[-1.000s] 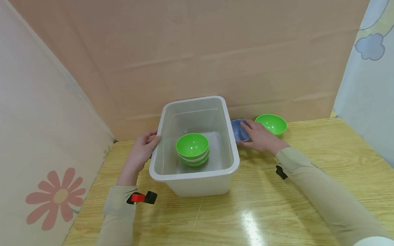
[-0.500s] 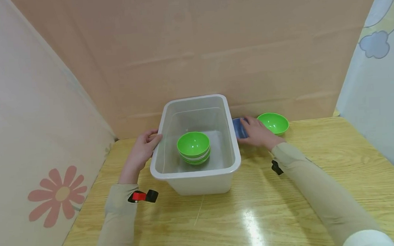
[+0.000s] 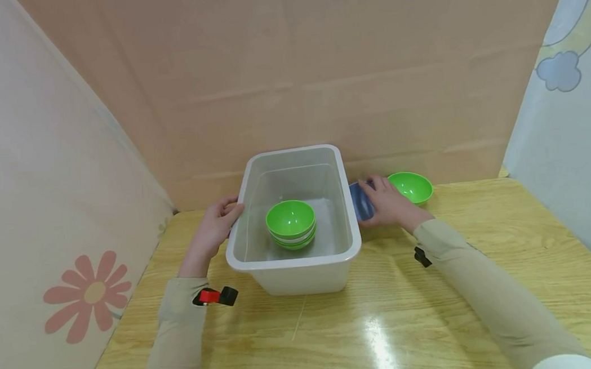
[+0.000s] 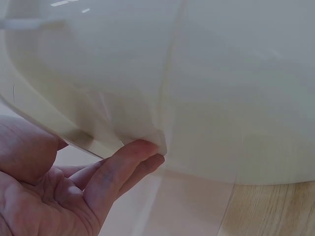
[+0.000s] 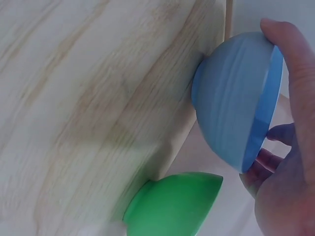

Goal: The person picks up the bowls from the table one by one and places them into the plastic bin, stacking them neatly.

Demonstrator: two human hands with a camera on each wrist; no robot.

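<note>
The right hand (image 3: 389,206) grips a small round blue plastic bowl (image 3: 361,202); in the right wrist view the thumb (image 5: 294,73) curls over the rim of the blue bowl (image 5: 235,98) while the other fingers (image 5: 280,135) reach into its opening from the far side, so the bowl is pinched between them and tipped on its edge, its foot turned away from the palm and lifted off the yellow wooden table (image 3: 434,289); the bowl sits just beside the right wall of a white translucent rectangular plastic tub (image 3: 294,266), between that wall and the hand; just beyond the fingertips, on the side away from the tub, a single green round plastic bowl (image 3: 410,186) stands upright on the table, close to the hand, though whether it touches cannot be told.

The left hand (image 3: 212,230) rests at the tub's left rim; in the left wrist view its fingers (image 4: 125,164) lie nearly straight and close together, their tips touching the tub's outer wall (image 4: 221,88) just under the rim.

Inside the tub, between the two hands, a stack of green round plastic bowls (image 3: 291,224) stands on the floor, a white band showing among them.
</note>
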